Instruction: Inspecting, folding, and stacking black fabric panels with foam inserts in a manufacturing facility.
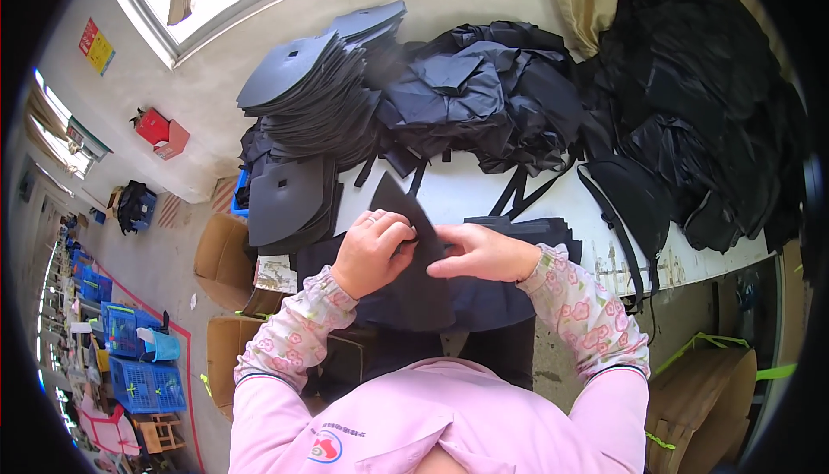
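Both hands are at a dark grey flexible panel (399, 200), which stands bent upward over the near side of the table. My left hand (374, 252), a ring on one finger, is closed on its left side with the fingertips curled in. From the right, my right hand (485, 253) pinches the panel between thumb and fingers. Below the hands, dark material (484, 303) hangs at the table's near edge; how it joins the panel I cannot tell. A tall stack of similar grey panels (289, 68), each with a small slot, stands to the left.
Black fabric pieces (484, 94) lie heaped at the back of the white table (453, 182). A larger black pile (691, 85) rises at the right, with a black strapped bag (635, 198) before it. Cardboard boxes (223, 262) stand left; another carton (704, 396) stands lower right.
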`<state>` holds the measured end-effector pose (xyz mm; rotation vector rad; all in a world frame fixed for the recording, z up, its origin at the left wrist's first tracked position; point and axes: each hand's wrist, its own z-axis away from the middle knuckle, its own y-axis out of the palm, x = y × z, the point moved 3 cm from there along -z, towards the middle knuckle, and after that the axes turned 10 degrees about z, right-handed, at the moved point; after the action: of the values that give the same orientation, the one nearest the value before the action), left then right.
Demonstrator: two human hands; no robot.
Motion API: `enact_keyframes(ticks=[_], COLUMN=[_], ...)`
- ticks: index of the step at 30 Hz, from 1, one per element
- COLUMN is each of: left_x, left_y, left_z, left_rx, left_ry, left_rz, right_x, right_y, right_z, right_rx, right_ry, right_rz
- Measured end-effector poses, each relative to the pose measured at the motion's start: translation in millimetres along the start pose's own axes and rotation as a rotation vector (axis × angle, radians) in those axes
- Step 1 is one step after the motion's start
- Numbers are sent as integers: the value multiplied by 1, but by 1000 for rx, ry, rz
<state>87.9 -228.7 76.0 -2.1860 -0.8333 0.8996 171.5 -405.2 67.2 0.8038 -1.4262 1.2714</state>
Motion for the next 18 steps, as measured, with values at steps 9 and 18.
enact_keyframes(ticks=[9,18], left_x=[37,114], left_y=[-75,-161], left_z=[48,193], left_rx=[-493,-852], left_ry=[-616,-1046], left_rz=[845,585], right_x=[-92,-122], right_y=[-45,-59], right_z=[2,50], right_rx=[-309,-357], right_ry=[138,322], right_rz=[263,752])
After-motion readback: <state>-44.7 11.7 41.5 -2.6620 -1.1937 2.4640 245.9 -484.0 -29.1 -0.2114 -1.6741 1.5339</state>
